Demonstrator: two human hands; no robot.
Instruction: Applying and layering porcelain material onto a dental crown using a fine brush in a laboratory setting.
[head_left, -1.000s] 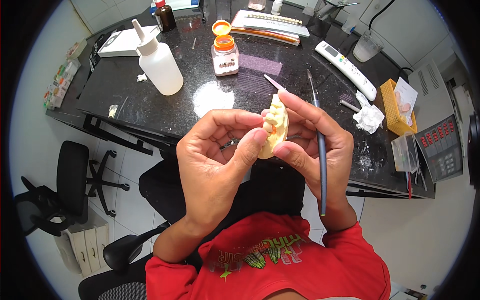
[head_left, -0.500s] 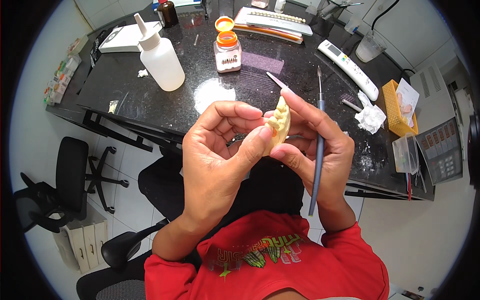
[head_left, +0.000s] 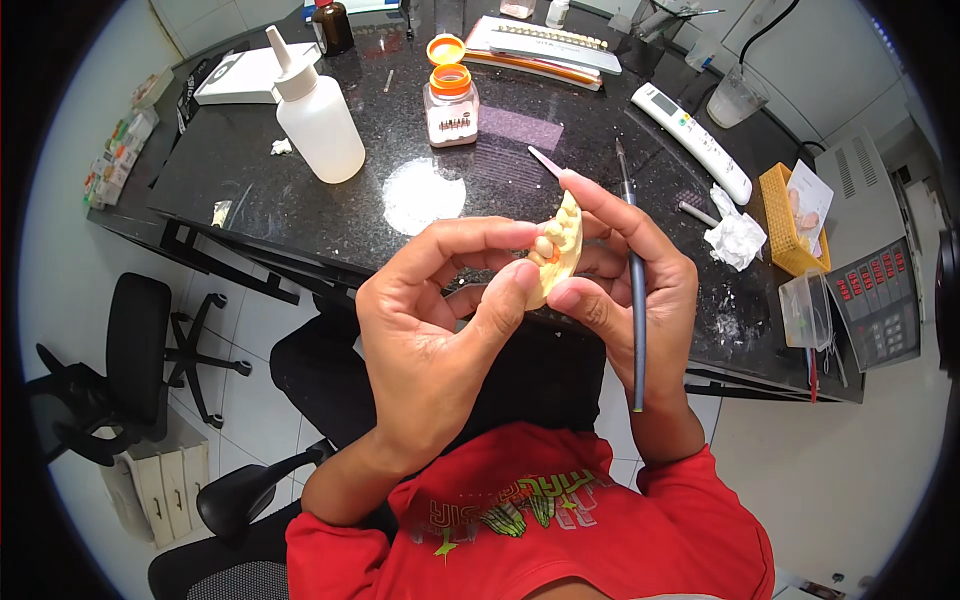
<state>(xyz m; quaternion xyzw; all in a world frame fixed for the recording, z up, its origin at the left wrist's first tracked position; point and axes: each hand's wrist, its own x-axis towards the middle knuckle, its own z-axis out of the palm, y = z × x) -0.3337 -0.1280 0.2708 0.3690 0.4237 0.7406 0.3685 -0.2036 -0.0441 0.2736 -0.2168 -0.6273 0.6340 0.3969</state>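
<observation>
My right hand (head_left: 650,290) grips a pale yellow dental cast (head_left: 568,245) between thumb and fingers, teeth facing left. A slim brush-like tool (head_left: 639,310) with a dark handle and pointed tip is tucked upright in the same hand. Past its index fingertip juts a slender pinkish pointed piece (head_left: 545,160); whether it is held I cannot tell. At the cast's left side, thumb and index finger of my left hand (head_left: 430,310) close on a small whitish tooth crown (head_left: 543,247). Beside it an orange patch shows on the cast. Whether crown and cast touch is unclear.
On the black worktop stand a white squeeze bottle (head_left: 322,130) and an orange-lidded jar (head_left: 452,110), its lid up. White powder (head_left: 424,197) lies nearby. To the right are a remote control (head_left: 692,140), crumpled tissue (head_left: 737,235), a yellow basket (head_left: 790,220) and a keypad machine (head_left: 880,300).
The cast has turned slightly, and its orange patch and the crown show more plainly. My left index finger has straightened along the crown. The brush-like tool stands more upright.
</observation>
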